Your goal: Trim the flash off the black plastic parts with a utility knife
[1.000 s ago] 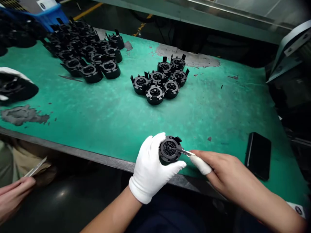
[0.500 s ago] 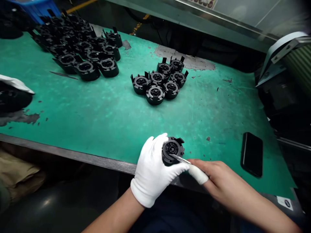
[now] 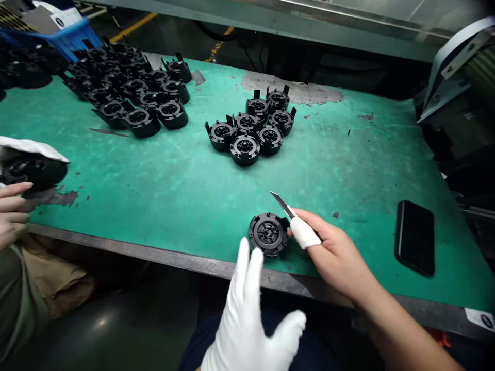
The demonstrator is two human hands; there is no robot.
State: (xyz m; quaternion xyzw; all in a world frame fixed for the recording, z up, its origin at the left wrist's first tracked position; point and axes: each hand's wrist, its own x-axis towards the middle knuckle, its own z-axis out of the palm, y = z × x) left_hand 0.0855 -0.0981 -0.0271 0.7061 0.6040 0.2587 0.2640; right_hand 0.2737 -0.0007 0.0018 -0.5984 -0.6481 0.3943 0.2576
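A round black plastic part (image 3: 268, 234) with ribbed rings lies on the green bench top near its front edge. My left hand (image 3: 251, 319), in a white glove, is open just in front of it, fingers stretched out and thumb apart. Its fingertips reach close to the part's lower rim; whether they touch it I cannot tell. My right hand (image 3: 328, 247), bare except for a white cover on the thumb, is closed around a craft knife (image 3: 284, 205). The blade points up and left, above the part's upper right side. Some right fingers are hidden behind the thumb, close to the part.
Several similar black parts (image 3: 246, 148) stand grouped mid-bench, with a larger cluster (image 3: 138, 122) further left. A black phone (image 3: 415, 238) lies at right. At the left edge a co-worker's hands (image 3: 13, 211) hold another black part. A blue crate (image 3: 71, 38) is at the back left.
My left hand has let go of the round black part and drawn back toward me, its fingers opening. The knife has lifted off the part, its tip now pointing up and left.
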